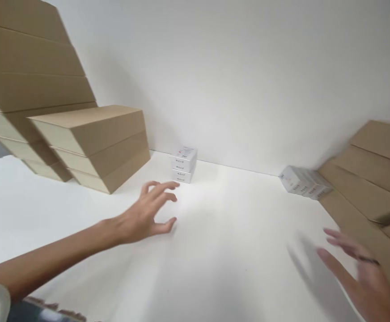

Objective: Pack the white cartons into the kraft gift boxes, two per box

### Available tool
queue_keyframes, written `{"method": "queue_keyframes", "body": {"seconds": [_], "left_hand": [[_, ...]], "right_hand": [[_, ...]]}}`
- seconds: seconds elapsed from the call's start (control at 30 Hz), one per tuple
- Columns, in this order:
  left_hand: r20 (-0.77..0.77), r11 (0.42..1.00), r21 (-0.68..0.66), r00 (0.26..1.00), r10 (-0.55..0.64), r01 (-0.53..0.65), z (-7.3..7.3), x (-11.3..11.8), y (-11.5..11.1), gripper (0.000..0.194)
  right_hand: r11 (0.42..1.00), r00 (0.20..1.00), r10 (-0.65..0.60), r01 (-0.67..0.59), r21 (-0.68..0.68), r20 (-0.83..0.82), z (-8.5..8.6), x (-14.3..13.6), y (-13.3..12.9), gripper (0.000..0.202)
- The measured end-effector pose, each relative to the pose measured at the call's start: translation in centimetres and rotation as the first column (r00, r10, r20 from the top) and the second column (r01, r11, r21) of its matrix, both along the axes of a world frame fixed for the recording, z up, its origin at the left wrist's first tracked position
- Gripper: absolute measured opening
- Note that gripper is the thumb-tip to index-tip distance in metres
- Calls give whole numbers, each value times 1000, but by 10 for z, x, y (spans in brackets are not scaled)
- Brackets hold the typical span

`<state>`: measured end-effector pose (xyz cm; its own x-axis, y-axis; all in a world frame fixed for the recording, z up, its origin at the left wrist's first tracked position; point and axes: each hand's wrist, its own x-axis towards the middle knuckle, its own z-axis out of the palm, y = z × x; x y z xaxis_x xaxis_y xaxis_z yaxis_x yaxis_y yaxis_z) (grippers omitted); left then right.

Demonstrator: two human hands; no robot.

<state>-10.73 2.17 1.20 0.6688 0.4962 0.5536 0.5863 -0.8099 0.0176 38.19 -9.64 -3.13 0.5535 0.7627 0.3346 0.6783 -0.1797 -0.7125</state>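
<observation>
My left hand hovers above the white table with curled, spread fingers and nothing in them. Just beyond its fingertips stands a short stack of small white boxes with printed sides, close to the wall. At the lower right my right hand, somewhat blurred, has thumb and fingers apart and holds nothing; a dark ring shows on one finger. A row of similar small white boxes sits farther back on the right, out of reach of both hands' fingertips.
Brown cardboard boxes are piled at the left, with a taller stack behind them. More brown cardboard stands along the right side. A white wall closes off the back. At bottom left lies a dark, ragged-edged item.
</observation>
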Motion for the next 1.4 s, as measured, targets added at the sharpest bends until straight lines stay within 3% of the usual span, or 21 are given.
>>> {"method": "queue_keyframes", "body": {"seconds": [0.1, 0.2, 0.37, 0.53, 0.77, 1.03, 1.4], "left_hand": [[11, 980, -195, 999, -43, 44, -32, 52, 6, 28], [67, 963, -269, 998, 21, -3, -51, 83, 17, 27], [147, 956, -284, 982, 123, -77, -68, 90, 28, 33], [130, 937, -321, 973, 190, -140, -76, 85, 31, 41], [122, 909, -387, 968, 219, -157, -78, 89, 28, 43], [166, 873, -451, 944, 285, -184, -69, 96, 16, 40], [162, 844, -496, 932, 323, -206, -68, 96, 16, 43]], "right_hand": [[995, 996, -94, 94, -35, 4, 15, 24, 55, 73], [984, 983, -171, 175, -47, 64, 13, 49, 108, 59], [962, 958, -271, 271, 14, 89, -1, 59, 175, 56], [901, 904, -426, 420, 110, 33, -14, 54, 221, 60], [823, 841, -539, 537, 187, -45, -21, 66, 231, 61], [827, 848, -529, 521, 212, -21, -22, 72, 230, 62], [839, 853, -521, 507, 198, 23, -20, 68, 228, 62]]}}
